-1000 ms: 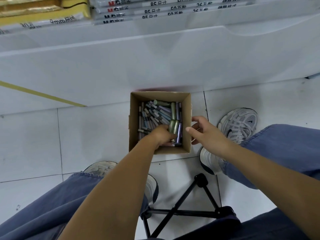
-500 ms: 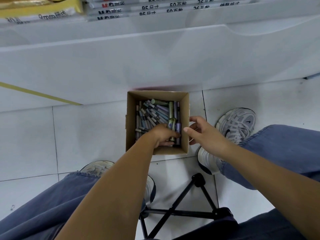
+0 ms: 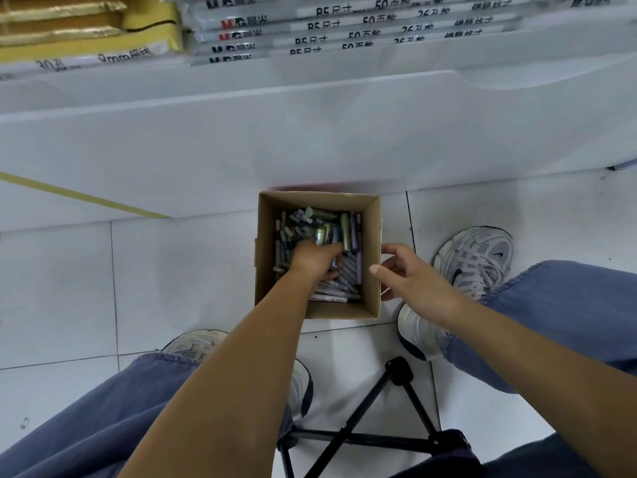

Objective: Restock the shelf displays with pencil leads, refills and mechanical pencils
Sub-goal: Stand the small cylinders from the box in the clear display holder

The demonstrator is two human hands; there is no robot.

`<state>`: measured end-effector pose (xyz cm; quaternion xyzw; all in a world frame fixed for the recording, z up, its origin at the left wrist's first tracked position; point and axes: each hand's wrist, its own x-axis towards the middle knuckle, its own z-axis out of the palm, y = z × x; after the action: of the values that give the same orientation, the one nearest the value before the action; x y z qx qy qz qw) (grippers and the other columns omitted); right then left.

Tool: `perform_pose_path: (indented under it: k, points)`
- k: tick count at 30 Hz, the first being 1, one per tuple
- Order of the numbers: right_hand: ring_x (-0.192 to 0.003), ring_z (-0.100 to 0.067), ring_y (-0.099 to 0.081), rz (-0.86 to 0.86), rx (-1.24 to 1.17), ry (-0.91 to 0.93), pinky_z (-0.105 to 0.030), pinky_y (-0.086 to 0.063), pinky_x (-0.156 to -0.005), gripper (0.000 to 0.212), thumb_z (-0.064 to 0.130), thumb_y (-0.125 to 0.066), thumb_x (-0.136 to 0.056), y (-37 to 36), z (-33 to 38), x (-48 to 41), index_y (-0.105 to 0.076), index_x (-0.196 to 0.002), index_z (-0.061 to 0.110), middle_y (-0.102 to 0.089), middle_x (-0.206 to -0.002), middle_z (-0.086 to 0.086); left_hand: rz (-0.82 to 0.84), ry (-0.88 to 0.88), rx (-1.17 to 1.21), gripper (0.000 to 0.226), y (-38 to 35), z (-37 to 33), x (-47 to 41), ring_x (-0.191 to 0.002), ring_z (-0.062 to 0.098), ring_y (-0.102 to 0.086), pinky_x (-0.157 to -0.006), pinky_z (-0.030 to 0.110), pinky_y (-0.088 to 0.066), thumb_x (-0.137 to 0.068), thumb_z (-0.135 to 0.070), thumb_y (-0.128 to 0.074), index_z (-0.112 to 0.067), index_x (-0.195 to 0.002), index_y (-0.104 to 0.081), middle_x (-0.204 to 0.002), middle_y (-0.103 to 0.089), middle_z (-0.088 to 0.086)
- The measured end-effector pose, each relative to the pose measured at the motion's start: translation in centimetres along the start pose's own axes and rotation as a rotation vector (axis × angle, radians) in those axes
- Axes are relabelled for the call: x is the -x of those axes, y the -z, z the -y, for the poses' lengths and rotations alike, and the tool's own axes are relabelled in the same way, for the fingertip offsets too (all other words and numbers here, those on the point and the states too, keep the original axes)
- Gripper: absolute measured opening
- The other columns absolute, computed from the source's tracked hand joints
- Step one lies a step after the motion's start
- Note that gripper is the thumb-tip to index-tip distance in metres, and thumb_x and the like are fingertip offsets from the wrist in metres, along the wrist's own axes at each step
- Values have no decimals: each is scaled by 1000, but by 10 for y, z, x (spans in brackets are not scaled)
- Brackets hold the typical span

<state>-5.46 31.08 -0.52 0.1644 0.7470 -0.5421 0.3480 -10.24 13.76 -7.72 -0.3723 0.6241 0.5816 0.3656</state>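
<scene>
White tiled floor (image 3: 172,288) in front of a white shelf unit (image 3: 310,132). Yellow tape line (image 3: 86,198) runs across the unit's base at left.

Head view, looking straight down:
- Shelf top: wrapped white notebook packs (image 3: 344,29) stacked flat; yellow packs (image 3: 69,29) to their left.
- Cardboard box (image 3: 370,288), open top, stands on the floor with its far side against the shelf base. It holds loose lead tubes (image 3: 293,229), grey, lilac and green, lying mostly lengthwise, plus flat white packets along the near wall.
- Left hand (image 3: 315,258) is down inside the box, back of the hand up, fingers curled under. It grips the held tubes (image 3: 322,234), a few green-gold ones whose ends stick out past the knuckles toward the far wall.
- Right hand (image 3: 410,274) is just outside the box's right wall, fingers loosely spread, thumb tip at the rim, holding nothing. Contact with the cardboard: cannot tell.
- Person crouches in blue jeans (image 3: 568,305); one white sneaker (image 3: 482,260) right of the box, the other (image 3: 193,343) near left.
- Black folding stool frame (image 3: 379,426) sits between the legs.
</scene>
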Motion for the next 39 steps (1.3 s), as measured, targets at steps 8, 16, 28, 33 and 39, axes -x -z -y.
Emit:
perform_pose_path:
  k: [8,16,28,33,39]
  points:
    - [-77,-11,-66,17,-25,-13,-26,-57,-74,35,30,-58,-95,0,0,-2,-44,-126,27,-60,-96,-3,-167,-82,-144,37,-16,8,-15,-67,14,-59,-78,47,-62,-74,-26,-87,-18,-78,-52,-78,-58,1]
    - [-84,-20,-66,22,-31,-12,-34,-58,-79,38,30,-58,-95,0,-2,-2,-44,-130,23,-60,-95,-4,-162,-40,-81,51,-21,2,-15,-72,19,-57,-86,48,-60,-74,-24,-88,-7,-111,-56,-76,-52,-1]
    - [-68,-7,-67,-72,73,26,-22,-52,-61,33,39,-63,-90,7,3,0,-53,-119,27,-65,-94,-4,176,-101,115,25,20,-12,62,-86,18,-71,-77,29,-61,-87,-11,-75,-8,-110,-67,-99,-73,12]
    - [-63,-4,-62,-210,-32,278,-23,-48,-58,21,33,-60,-93,5,51,16,-60,-114,33,-65,-84,3,279,-293,82,17,43,-37,123,-83,14,-74,-70,25,-59,-87,-10,-75,-10,-104,-71,-90,-76,7]
    - [-64,-8,-64,-130,-155,605,-19,-50,-56,32,12,-62,-92,0,150,72,-62,-106,41,-68,-71,7,291,-531,8,16,72,-84,211,-73,12,-71,-66,26,-59,-86,-9,-75,-9,-102,-71,-79,-74,3]
